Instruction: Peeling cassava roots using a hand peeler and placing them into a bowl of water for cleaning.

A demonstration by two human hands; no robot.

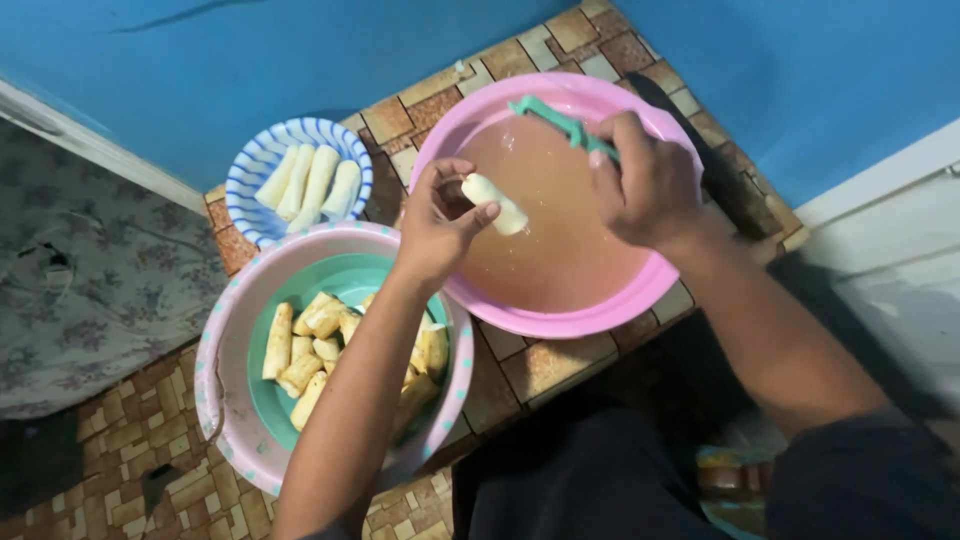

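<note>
My left hand point(440, 222) grips a pale peeled cassava piece point(497, 204) by its left end, holding it over a pink basin point(560, 318) filled with cloudy brownish water. Just to the right, my right hand point(642, 185) is closed around a teal peeler point(556, 119) whose head points up-left over the water. Under my left forearm sits a pink-rimmed basin with a teal inside point(232, 340), holding several yellowish unpeeled cassava pieces point(305, 350).
A small blue-striped white bowl point(252, 165) at the upper left holds several peeled white pieces point(310, 182). The floor is brown patterned tile point(530, 365). A blue wall point(250, 60) runs behind, a grey patterned mat point(90, 270) lies at left, and my dark-clothed knees fill the bottom right.
</note>
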